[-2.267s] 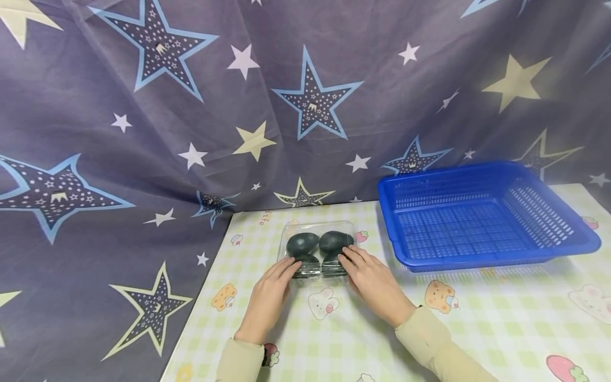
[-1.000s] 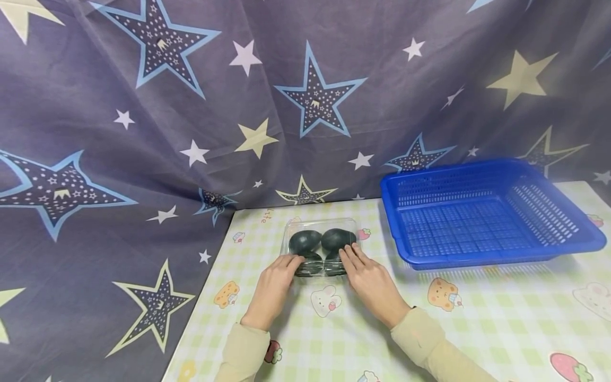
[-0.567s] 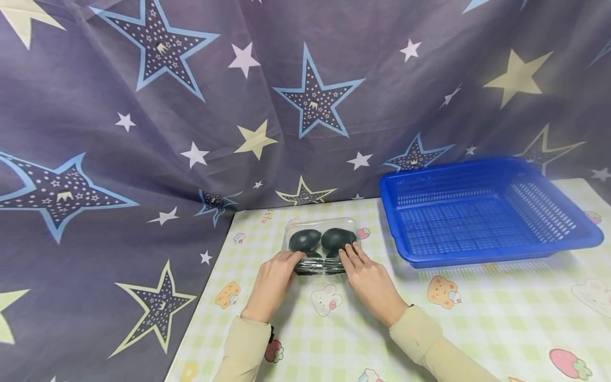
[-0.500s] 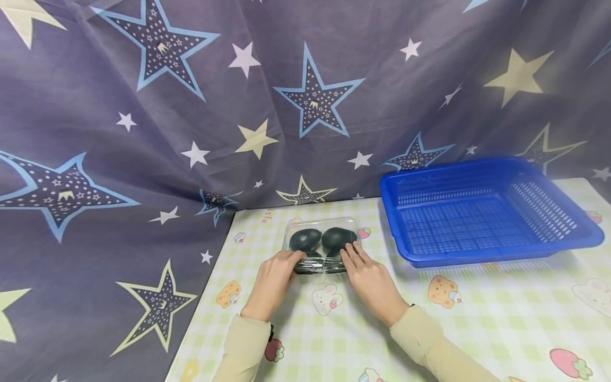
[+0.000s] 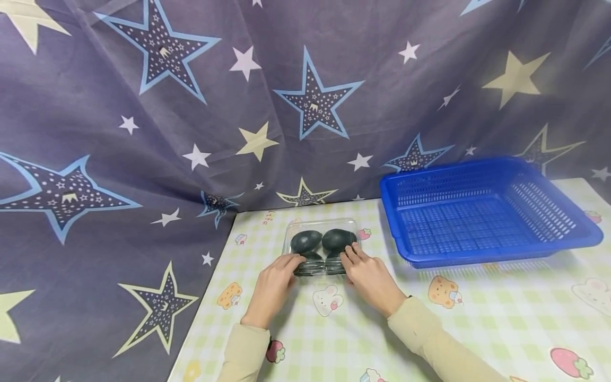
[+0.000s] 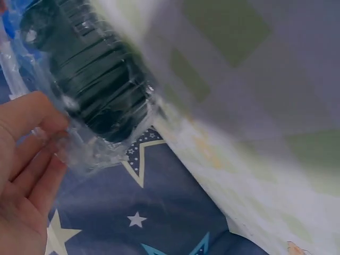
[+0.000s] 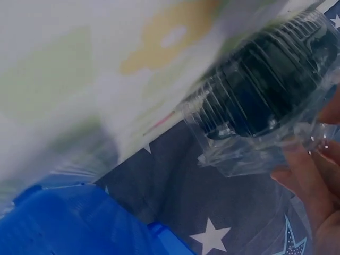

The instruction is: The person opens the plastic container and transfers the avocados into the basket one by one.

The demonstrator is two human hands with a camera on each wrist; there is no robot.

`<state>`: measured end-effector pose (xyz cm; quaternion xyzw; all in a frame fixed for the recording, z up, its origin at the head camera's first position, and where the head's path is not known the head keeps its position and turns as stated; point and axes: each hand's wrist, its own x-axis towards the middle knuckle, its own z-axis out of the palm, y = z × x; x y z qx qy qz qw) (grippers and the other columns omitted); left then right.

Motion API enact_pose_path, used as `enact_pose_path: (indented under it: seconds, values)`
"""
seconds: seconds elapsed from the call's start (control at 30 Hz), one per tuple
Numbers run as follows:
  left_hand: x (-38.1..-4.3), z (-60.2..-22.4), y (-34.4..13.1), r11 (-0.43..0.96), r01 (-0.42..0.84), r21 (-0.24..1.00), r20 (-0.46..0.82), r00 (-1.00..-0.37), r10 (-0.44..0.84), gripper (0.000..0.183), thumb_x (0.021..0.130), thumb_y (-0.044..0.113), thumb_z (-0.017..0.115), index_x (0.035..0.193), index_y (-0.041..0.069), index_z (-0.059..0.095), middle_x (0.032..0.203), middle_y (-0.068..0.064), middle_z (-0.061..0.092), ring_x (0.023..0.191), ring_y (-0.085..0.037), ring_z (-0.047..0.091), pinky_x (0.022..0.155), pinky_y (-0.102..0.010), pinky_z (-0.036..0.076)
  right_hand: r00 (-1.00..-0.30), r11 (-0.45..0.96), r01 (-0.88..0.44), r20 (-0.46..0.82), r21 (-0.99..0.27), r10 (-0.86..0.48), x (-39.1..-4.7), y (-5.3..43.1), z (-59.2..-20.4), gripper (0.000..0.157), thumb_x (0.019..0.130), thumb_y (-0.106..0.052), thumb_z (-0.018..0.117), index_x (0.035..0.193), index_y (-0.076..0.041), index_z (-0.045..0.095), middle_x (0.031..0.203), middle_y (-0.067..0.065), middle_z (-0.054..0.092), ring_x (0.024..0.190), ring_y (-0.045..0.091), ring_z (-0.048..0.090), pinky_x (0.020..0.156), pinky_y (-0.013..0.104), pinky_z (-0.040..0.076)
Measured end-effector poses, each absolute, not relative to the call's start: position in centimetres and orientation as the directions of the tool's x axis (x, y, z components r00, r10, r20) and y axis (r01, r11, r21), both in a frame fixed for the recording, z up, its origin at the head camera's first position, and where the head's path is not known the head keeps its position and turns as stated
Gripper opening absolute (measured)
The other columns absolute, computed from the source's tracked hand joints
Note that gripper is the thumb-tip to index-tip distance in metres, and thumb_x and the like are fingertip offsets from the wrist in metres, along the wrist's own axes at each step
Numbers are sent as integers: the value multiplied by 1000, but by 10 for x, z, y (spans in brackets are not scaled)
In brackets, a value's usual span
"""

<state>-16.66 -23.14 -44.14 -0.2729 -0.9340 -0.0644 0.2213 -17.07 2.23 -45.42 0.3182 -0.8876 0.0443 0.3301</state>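
A clear plastic clamshell box [image 5: 319, 225] sits on the table, holding several smooth, dark green ovals [image 5: 339, 240] that look like avocados. My left hand [image 5: 270, 289] is at its near left corner. In the left wrist view the thumb and fingers of that hand [image 6: 27, 159] pinch the flange of the box [image 6: 90, 154]. At the near right corner, my right hand [image 5: 373, 278] grips the same edge; the right wrist view shows its fingers [image 7: 307, 178] and thumb on either side of the clear rim [image 7: 239, 163]. The fingers partly cover the two nearer ovals.
A blue perforated plastic basket [image 5: 477, 260] stands to the right of the box, near the back of the table. A green checked cloth [image 5: 343, 339] with cartoon prints covers the table [image 5: 515, 318]. Behind it hangs a dark star-patterned curtain [image 5: 205, 69].
My fingers have shifted slightly along the near edge of the box, and the front ovals show a bit more than half a second ago. The box stays in place.
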Motion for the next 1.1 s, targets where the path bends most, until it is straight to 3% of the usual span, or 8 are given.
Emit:
enact_pose_path:
  seconds: [0.27, 0.6, 0.77, 1.1]
  values:
    - [-168, -448, -235, 807, 590, 1, 457, -718, 525, 62, 79, -12, 68, 137, 9, 57, 137, -13, 59, 127, -29, 56, 106, -40, 50, -605, 794, -597, 586, 113, -539, -177, 23, -445, 53, 65, -22, 90, 110, -2, 72, 115, 16, 71, 108, 33, 68, 67, 38, 63]
    - [-168, -453, -243, 810, 586, 12, 444, -729, 521, 68, 84, -8, 65, 147, 11, 48, 146, -14, 51, 135, -31, 49, 113, -40, 43, -614, 800, -595, 598, 78, -515, -182, 21, -431, 39, 67, -12, 80, 104, -2, 72, 111, 14, 73, 104, 32, 70, 64, 40, 63]
    - [-166, -456, -245, 805, 593, 17, 480, -711, 514, 75, 84, -8, 67, 151, 14, 43, 148, -13, 49, 136, -31, 48, 112, -40, 44, -602, 795, -603, 621, 59, -503, -185, 24, -422, 34, 65, -9, 74, 98, -3, 71, 109, 13, 73, 103, 30, 70, 59, 41, 62]
    - [-162, -459, -243, 802, 597, 8, 483, -705, 520, 71, 86, -3, 71, 149, 19, 46, 145, -12, 52, 132, -30, 51, 111, -42, 46, -594, 805, -590, 641, 63, -486, -180, 27, -432, 41, 63, -6, 73, 105, -4, 74, 112, 13, 73, 104, 31, 70, 62, 40, 62]
